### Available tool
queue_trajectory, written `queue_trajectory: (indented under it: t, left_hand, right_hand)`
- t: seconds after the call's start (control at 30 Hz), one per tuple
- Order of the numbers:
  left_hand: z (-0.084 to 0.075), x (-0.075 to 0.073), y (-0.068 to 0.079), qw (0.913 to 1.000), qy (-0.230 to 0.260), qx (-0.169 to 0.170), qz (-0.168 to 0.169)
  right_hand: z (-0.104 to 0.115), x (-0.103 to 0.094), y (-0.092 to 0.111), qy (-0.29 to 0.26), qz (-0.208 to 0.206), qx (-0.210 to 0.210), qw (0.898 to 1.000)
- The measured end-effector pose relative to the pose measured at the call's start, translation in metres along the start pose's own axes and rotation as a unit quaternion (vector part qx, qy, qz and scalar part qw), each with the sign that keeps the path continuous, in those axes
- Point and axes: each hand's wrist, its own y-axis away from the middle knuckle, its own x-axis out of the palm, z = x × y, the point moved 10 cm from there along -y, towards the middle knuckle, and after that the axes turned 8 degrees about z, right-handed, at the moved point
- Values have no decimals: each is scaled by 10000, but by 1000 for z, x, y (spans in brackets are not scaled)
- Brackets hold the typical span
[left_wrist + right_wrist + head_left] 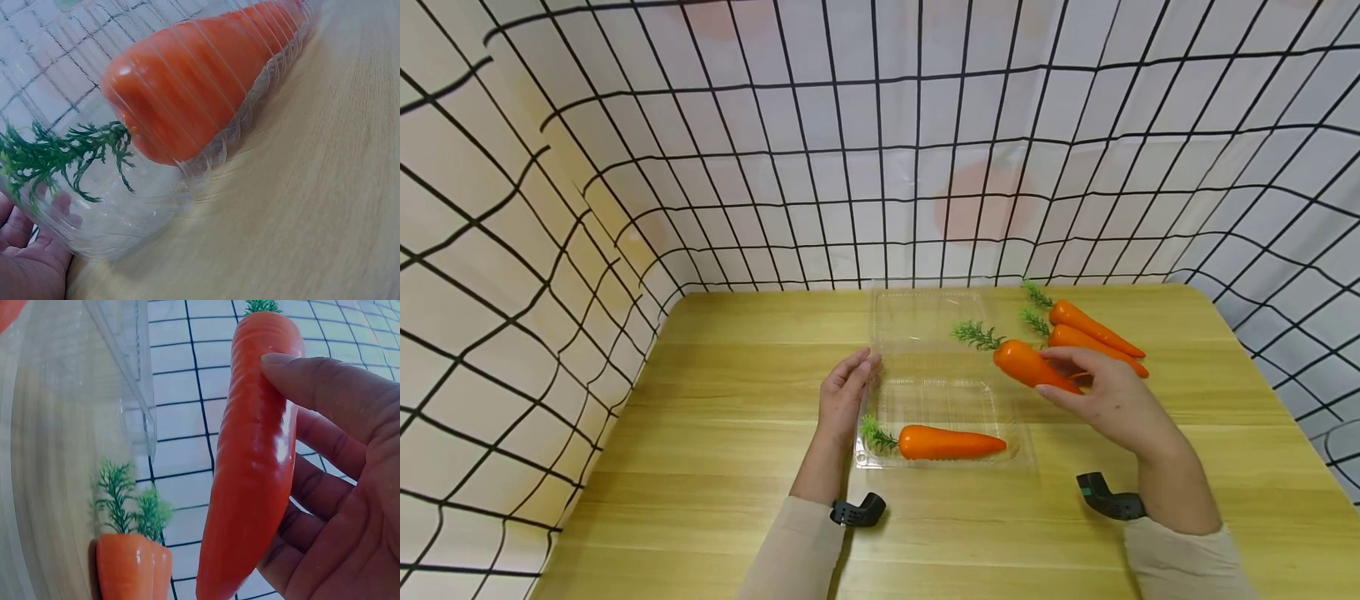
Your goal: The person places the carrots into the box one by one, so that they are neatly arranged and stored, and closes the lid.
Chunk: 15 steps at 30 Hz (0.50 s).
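My right hand (1112, 400) pinches an orange carrot (1026, 364) with a green leafy top between thumb and fingers, raised above the table. In the right wrist view, the thumb lies across this carrot (256, 444) near its thick end. A clear plastic clamshell box (940, 396) stands with its lid folded back toward the grid. Inside its near part lies another carrot (951, 442), leaves to the left. My left hand (842, 396) holds the box's left edge near the hinge; in the left wrist view, some fingertips show blurred through the plastic.
Two more carrots (1093, 327) lie side by side on the wooden table (722, 433), beyond my right hand. A black wire grid (917, 158) encloses the back and sides, with pale cloth behind it. Each wrist wears a black band (1108, 500).
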Motion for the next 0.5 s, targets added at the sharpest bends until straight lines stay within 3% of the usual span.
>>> queue_trajectory:
  t: [0.5]
  left_hand:
    - [-1, 1, 1, 10000, 2, 5, 10]
  right_hand:
    - [26, 18, -2, -222, 220, -412, 9987]
